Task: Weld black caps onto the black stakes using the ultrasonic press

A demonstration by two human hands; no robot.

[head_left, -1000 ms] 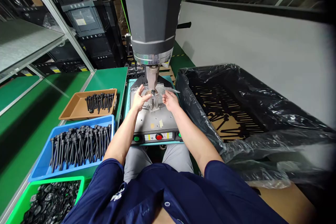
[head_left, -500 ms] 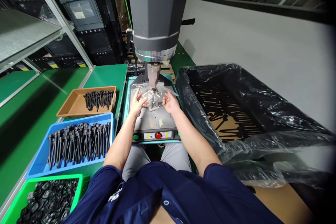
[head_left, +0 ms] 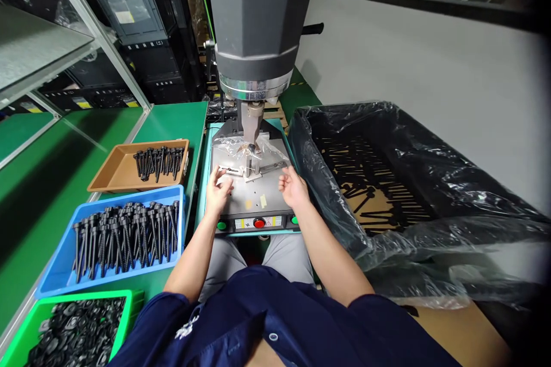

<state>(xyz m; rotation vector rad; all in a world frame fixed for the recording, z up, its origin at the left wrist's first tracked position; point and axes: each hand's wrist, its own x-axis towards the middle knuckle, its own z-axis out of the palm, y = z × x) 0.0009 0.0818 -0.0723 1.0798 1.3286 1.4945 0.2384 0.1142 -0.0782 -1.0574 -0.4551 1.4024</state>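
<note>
Along the front of the metal plate (head_left: 275, 195) we have a strip where a hand could cross from left edge to right, in front of the fixture (head_left: 253, 169). That fixture stands up mid-plate, and the metal tool (head_left: 252, 123) hangs close above it under the bulky press head (head_left: 258, 23), which blocks us from overhead. Clear film (head_left: 230, 148) spreads around the tool's tip. Our left hand (head_left: 218, 192) and right hand (head_left: 294, 186) occupy the plate's side edges. Past its right edge, the lined bin (head_left: 329, 183) walls us in. On the green worktop (head_left: 176, 117), the brown tray (head_left: 114, 169) and blue tray (head_left: 60, 258) sit near the right edge; we could pass behind them at the far right corner.
</note>
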